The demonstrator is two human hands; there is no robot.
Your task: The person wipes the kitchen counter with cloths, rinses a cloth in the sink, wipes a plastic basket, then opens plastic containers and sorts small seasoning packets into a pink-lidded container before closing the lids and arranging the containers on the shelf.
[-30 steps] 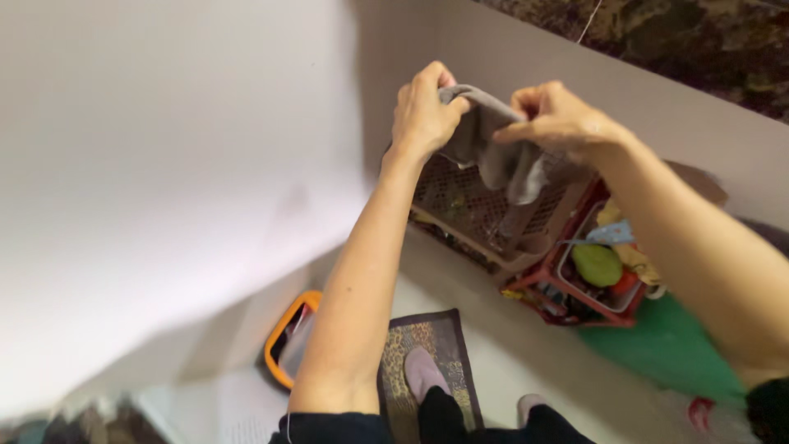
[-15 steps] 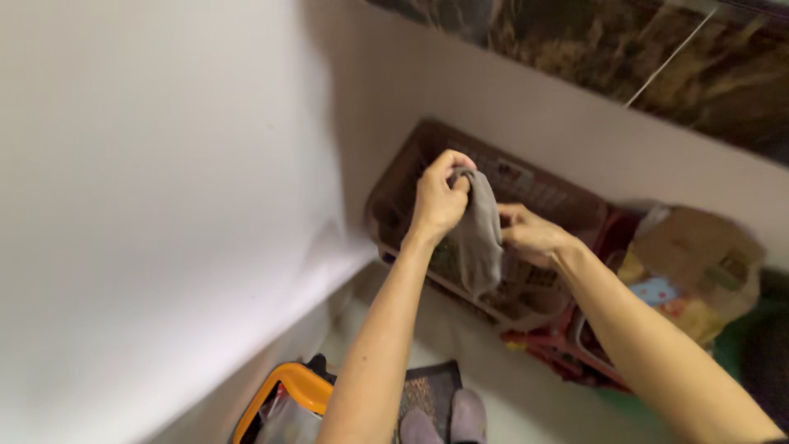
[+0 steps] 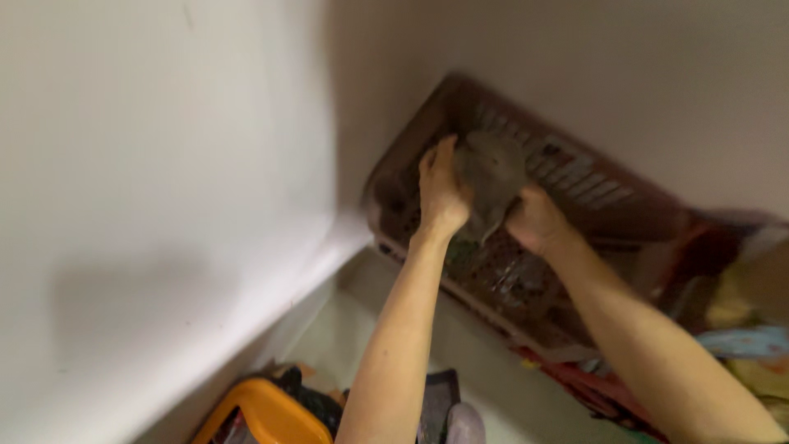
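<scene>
I have my left hand (image 3: pixel 441 196) and right hand (image 3: pixel 534 220) both clenched on a soft, crumpled grey cloth (image 3: pixel 491 174), bunched between my fingers. Directly beneath them sits a brown slatted plastic basket (image 3: pixel 567 177), rigid and rectangular, tilted against the wall.

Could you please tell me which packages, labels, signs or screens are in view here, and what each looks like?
Light rectangular label: on the brown basket back wall, right of the grey cloth; blurred.
Yellow and pale blue packaging: far right edge, shapes too blurred to tell.
No signs or screens.
</scene>
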